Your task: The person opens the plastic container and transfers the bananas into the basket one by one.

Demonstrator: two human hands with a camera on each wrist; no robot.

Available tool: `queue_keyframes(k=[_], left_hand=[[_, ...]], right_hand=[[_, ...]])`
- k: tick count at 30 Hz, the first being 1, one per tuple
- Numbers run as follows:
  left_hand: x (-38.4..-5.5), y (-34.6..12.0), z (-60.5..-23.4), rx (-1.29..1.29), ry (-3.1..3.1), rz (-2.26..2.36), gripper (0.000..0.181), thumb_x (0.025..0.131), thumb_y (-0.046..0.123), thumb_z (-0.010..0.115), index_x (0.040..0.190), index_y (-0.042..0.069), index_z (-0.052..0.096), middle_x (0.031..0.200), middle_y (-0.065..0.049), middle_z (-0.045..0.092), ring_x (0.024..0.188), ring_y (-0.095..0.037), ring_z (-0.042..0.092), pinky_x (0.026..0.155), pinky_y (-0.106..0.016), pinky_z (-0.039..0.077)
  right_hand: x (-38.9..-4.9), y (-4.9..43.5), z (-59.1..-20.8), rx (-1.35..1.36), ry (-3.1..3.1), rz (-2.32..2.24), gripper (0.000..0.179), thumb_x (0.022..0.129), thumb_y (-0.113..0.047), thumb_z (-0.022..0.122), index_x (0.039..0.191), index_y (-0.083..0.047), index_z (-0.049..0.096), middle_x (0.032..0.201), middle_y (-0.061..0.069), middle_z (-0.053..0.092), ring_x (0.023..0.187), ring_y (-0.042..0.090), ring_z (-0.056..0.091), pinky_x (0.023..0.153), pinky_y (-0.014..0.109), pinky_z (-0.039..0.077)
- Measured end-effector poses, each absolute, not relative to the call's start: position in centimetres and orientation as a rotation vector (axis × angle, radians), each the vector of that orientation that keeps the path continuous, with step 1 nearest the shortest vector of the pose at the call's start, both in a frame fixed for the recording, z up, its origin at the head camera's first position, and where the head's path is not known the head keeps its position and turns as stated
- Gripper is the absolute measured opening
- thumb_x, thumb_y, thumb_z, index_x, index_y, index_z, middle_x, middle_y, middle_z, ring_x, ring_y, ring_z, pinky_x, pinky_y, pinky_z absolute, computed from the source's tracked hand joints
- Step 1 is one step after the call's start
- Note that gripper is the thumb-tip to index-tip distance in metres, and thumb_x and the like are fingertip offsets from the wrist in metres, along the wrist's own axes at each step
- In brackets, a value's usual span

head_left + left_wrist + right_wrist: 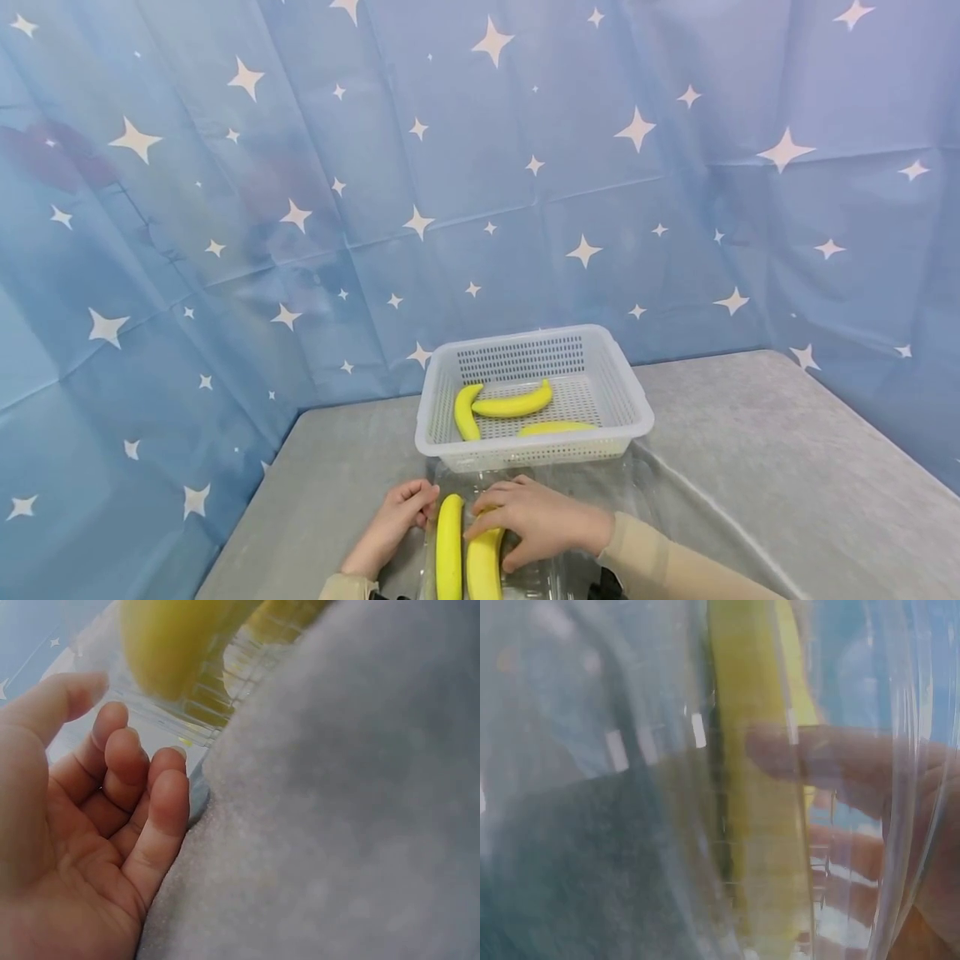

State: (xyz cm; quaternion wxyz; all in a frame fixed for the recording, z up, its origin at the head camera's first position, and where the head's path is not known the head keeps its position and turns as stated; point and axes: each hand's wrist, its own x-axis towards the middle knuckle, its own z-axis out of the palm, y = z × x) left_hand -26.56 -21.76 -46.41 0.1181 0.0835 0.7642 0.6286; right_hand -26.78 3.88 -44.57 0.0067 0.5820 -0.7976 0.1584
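Head view: two smooth, yellow, curved bananas, the left banana (449, 550) and the right banana (483, 567), were laid side by side in a clear plastic container (532, 583).
Right hand: the right banana was gripped from above near its far end by the right hand (536, 521), with fingers and thumb bent round it.
Left hand: nothing was held by the left hand (397, 521); its fingers were loosely curled, the thumb kept apart. Whether the container's left side was touched could not be told.
Basket: three more yellow bananas (517, 405) were contained in a white, rectangular, perforated plastic basket (626, 392) beyond the container.
Table: all was supported by a grey cloth-covered table (750, 450).
Backdrop: a blue fabric sheet (540, 208) was patterned with white stars.
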Motion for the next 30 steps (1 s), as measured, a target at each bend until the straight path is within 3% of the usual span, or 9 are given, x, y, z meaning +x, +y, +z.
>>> queue_keyframes(k=[10, 17, 26, 30], left_hand=[[-26.70, -21.94, -46.26, 0.274, 2.249, 1.832, 0.034, 0.091, 0.021, 0.050, 0.075, -0.008, 0.047, 0.063, -0.001, 0.050, 0.055, -0.015, 0.046, 0.054, -0.031, 0.046], [-26.65, -21.74, -46.41, 0.272, 2.221, 1.849, 0.029, 0.091, 0.021, 0.050, 0.070, 0.001, 0.049, 0.063, -0.001, 0.049, 0.053, -0.013, 0.046, 0.053, -0.029, 0.045], [-26.66, -21.81, -46.57, 0.259, 2.233, 1.836, 0.026, 0.091, 0.021, 0.050, 0.068, 0.007, 0.050, 0.063, 0.000, 0.049, 0.054, -0.013, 0.046, 0.054, -0.029, 0.045], [-26.75, -21.77, -46.58, 0.256, 2.228, 1.839, 0.033, 0.091, 0.021, 0.049, 0.069, -0.004, 0.046, 0.063, 0.000, 0.049, 0.054, -0.013, 0.046, 0.053, -0.029, 0.044]], right_hand=[[-26.66, 3.74, -44.31, 1.818, -2.442, 0.491, 0.057, 0.072, -0.031, 0.072, 0.123, -0.032, 0.048, 0.125, -0.005, 0.046, 0.115, 0.011, 0.041, 0.089, 0.034, 0.037], [-26.68, 3.91, -44.75, 1.835, -2.461, 0.467, 0.058, 0.072, -0.034, 0.071, 0.125, -0.031, 0.047, 0.131, -0.008, 0.042, 0.122, 0.019, 0.035, 0.093, 0.039, 0.035], [-26.84, 3.81, -45.09, 1.856, -2.462, 0.518, 0.064, 0.072, -0.034, 0.071, 0.129, -0.031, 0.041, 0.129, -0.010, 0.043, 0.122, 0.019, 0.036, 0.094, 0.036, 0.034], [-26.73, 3.85, -44.97, 1.854, -2.457, 0.513, 0.061, 0.072, -0.033, 0.071, 0.127, -0.032, 0.044, 0.127, -0.010, 0.044, 0.122, 0.016, 0.035, 0.094, 0.035, 0.033]])
